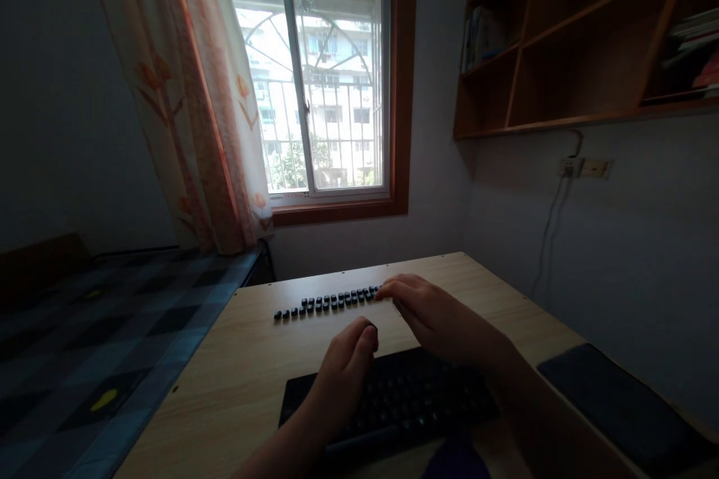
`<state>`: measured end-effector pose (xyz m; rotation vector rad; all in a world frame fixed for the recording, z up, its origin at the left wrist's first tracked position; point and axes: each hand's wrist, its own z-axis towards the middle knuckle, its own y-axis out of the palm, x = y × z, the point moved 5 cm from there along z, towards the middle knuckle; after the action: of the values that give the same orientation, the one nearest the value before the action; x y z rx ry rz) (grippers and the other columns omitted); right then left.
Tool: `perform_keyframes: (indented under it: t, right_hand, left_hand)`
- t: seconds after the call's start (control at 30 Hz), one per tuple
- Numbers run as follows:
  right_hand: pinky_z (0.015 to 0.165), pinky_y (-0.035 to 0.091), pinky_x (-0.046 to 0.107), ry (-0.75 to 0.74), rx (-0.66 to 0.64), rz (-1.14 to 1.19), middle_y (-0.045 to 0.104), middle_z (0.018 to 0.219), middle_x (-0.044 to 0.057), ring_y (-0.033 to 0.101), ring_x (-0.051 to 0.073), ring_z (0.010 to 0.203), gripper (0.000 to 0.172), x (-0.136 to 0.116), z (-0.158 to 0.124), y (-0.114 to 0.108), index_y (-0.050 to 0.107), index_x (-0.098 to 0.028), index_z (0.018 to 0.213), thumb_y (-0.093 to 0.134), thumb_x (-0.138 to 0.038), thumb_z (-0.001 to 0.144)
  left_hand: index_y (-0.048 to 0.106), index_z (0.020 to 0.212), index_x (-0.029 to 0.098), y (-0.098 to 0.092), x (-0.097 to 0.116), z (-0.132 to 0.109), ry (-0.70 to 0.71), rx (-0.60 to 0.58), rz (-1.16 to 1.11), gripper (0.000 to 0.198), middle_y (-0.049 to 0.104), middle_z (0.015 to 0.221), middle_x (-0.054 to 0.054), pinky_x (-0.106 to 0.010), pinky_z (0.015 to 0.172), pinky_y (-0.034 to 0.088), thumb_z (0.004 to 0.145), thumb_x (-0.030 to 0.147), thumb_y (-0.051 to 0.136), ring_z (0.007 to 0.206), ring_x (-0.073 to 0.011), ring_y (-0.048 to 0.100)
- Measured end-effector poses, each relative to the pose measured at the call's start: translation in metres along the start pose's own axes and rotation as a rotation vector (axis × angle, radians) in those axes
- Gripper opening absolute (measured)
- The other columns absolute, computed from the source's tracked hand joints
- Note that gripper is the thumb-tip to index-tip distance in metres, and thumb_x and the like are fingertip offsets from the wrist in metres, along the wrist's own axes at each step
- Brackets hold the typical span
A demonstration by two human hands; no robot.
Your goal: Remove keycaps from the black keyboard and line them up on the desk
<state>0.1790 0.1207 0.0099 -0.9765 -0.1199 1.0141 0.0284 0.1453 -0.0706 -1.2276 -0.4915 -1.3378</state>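
Observation:
Two rows of small black keycaps stand on the wooden table, running toward my right hand. My right hand reaches over the keyboard, its fingertips closed at the right end of these rows, on a keycap there. Lower and to the left, my left hand is curled closed above the keyboard's left part. A small dark edge shows at its fingertips, too little to name. The black keyboard lies below both hands, partly covered by them and the forearms.
The light wooden table carries a dark flat pad at the right. A checked bed cover adjoins on the left. Beyond are a window and a curtain; wooden shelves hang at upper right. A purple shape is nearest me.

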Motion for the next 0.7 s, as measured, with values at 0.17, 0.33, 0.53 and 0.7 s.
perform_keyframes:
  t: [0.17, 0.33, 0.53, 0.7]
  right_hand:
    - [0.083, 0.047, 0.029, -0.02, -0.161, 0.047, 0.066, 0.106, 0.005, 0.062, 0.018, 0.093, 0.025, 0.006, 0.001, 0.016, 0.064, -0.02, 0.113, 0.054, -0.013, 0.091]
    - [0.081, 0.047, 0.027, -0.032, -0.219, 0.062, 0.066, 0.104, 0.004, 0.062, 0.017, 0.09, 0.023, 0.01, 0.002, 0.019, 0.067, -0.022, 0.111, 0.065, -0.019, 0.088]
    - [0.078, 0.045, 0.025, -0.019, -0.172, 0.062, 0.067, 0.097, 0.003, 0.062, 0.015, 0.084, 0.014, 0.019, 0.006, 0.017, 0.069, -0.02, 0.1, 0.068, -0.023, 0.086]
    - [0.074, 0.043, 0.025, 0.299, -0.045, -0.065, 0.07, 0.09, 0.002, 0.062, 0.015, 0.078, 0.017, 0.111, 0.006, 0.02, 0.07, -0.019, 0.098, 0.068, -0.031, 0.086]
  left_hand:
    - [0.053, 0.078, 0.018, 0.003, -0.004, 0.002, 0.009, -0.026, -0.064, 0.041, 0.052, 0.068, -0.001, -0.028, 0.06, 0.041, 0.095, 0.053, 0.038, 0.063, -0.0155, 0.048]
    - [0.055, 0.082, 0.017, 0.007, -0.009, 0.003, 0.006, -0.056, -0.117, 0.041, 0.052, 0.067, 0.0, -0.027, 0.058, 0.04, 0.095, 0.053, 0.039, 0.061, -0.0138, 0.047]
    - [0.056, 0.083, 0.018, 0.004, -0.011, 0.005, 0.008, -0.058, -0.046, 0.045, 0.057, 0.073, -0.003, -0.029, 0.062, 0.045, 0.097, 0.054, 0.032, 0.066, -0.0161, 0.052]
    - [0.062, 0.096, 0.019, 0.001, -0.036, 0.013, 0.035, -0.041, 0.421, 0.038, 0.065, 0.099, -0.009, -0.039, 0.085, 0.046, 0.097, 0.044, 0.033, 0.093, -0.024, 0.058]
